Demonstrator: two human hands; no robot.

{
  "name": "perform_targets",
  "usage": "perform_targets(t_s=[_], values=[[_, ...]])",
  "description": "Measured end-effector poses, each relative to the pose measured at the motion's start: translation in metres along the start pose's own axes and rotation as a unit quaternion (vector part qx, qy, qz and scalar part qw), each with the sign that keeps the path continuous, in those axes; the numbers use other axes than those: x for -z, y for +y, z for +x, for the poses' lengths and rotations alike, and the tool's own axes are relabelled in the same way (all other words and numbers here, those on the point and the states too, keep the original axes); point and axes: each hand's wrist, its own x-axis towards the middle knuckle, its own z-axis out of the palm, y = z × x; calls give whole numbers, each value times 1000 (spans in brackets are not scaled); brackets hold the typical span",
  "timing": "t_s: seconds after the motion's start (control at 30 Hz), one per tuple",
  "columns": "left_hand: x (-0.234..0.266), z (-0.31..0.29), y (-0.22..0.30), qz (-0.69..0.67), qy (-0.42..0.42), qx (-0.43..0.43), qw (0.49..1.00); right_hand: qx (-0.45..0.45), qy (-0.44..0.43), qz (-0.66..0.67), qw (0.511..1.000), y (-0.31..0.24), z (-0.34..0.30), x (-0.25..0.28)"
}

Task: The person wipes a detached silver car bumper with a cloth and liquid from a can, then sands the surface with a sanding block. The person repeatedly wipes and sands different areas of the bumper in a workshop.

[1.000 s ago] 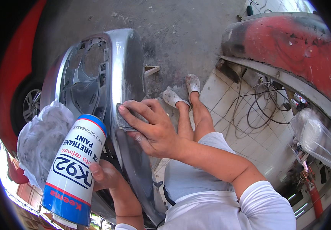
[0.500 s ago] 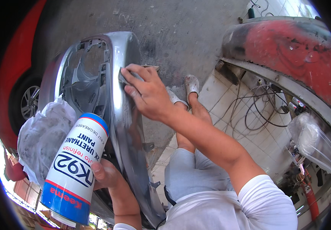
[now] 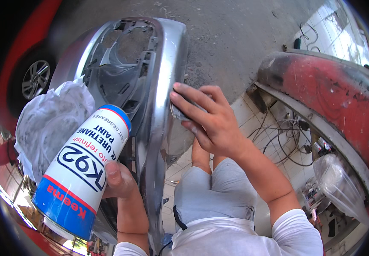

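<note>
The left hand (image 3: 120,183) wraps round a tilted can (image 3: 75,179), with a rag (image 3: 50,128) beside it. The right hand (image 3: 213,121), fingers partly bent, grips a grey pad (image 3: 177,112) at the silver bumper's (image 3: 165,72) outer side.

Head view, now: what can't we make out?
All in the head view:
- Left hand: most fingers hidden behind the white and blue can.
- Crumpled cloth: part behind the can; whether the left hand grips it too, can't tell.
- Grey pad: mostly covered by the right hand.
- Red car: cut off by the dark lens rim.
- Small items, lower right: too small to identify.
</note>
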Motion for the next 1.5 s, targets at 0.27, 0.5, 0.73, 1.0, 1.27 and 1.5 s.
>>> perform_targets(t_s=[0.27, 0.5, 0.73, 1.0, 1.27, 1.5], values=[[29, -22, -5, 106, -164, 75, 978, 55, -75, -86, 992, -34, 13, -14], [18, -14, 15, 93, -136, 197, 966, 28, -58, -124, 990, -41, 24, -18], [9, -3, 3, -8, -18, 188, 982, -1, -92, -156, 983, -46, 24, -10], [6, 31, 8, 22, 0, 60, 998, 24, -125, -269, 955, -77, 25, -6], [6, -9, -39, 98, 103, 30, 989, 58, -155, -303, 938, -102, 5, -15], [12, 41, 7, 171, 138, -20, 975, 31, -137, -316, 938, -87, 18, -18]])
